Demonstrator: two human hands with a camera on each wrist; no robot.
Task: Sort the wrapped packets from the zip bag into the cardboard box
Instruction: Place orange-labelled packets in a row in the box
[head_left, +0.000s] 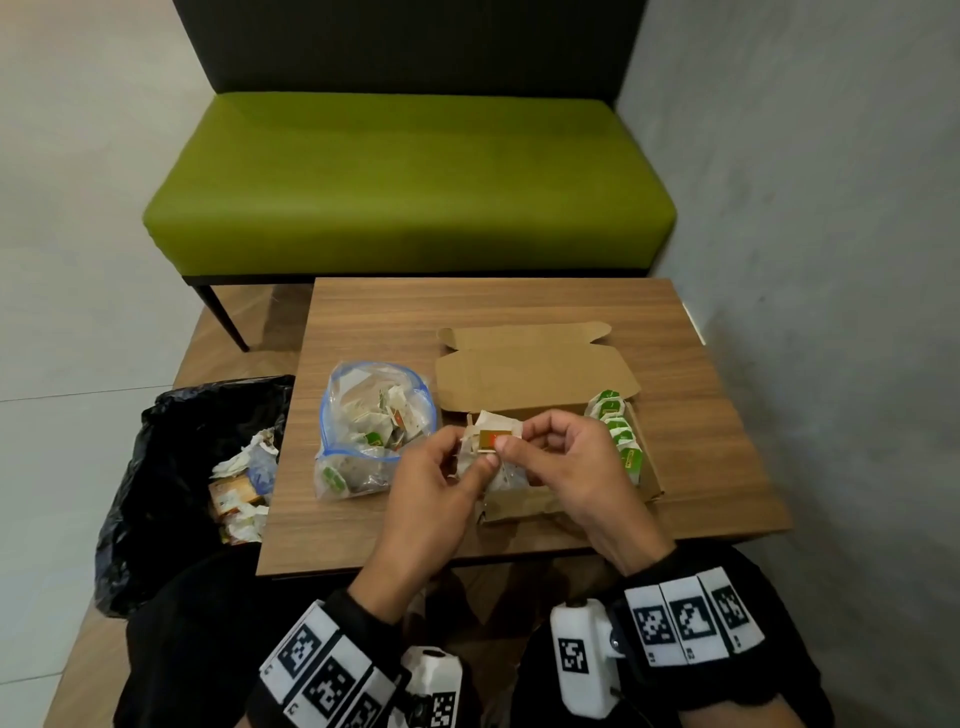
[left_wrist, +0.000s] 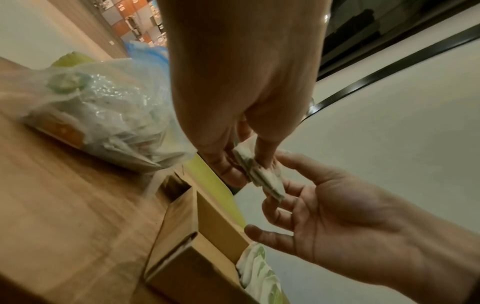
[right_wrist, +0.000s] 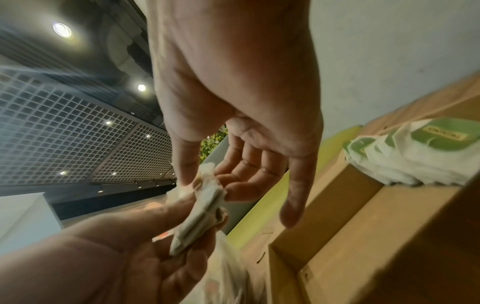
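Both hands hold a small stack of wrapped packets (head_left: 491, 440) just above the left end of the open cardboard box (head_left: 530, 374). My left hand (head_left: 483, 462) pinches the stack (left_wrist: 255, 172) from below, between thumb and fingers. My right hand (head_left: 511, 439) pinches its top packet (right_wrist: 205, 205) with thumb and forefinger, the other fingers loosely spread. The clear zip bag (head_left: 371, 431) with blue seal lies open left of the box, with several packets inside. A row of green-labelled packets (head_left: 618, 431) stands along the box's right side (right_wrist: 415, 152).
The box and bag sit on a small wooden table (head_left: 701, 441). A black bin bag (head_left: 171, 467) with crumpled wrappers stands on the floor to the left. A green bench (head_left: 410, 176) is behind the table, and a grey wall is close on the right.
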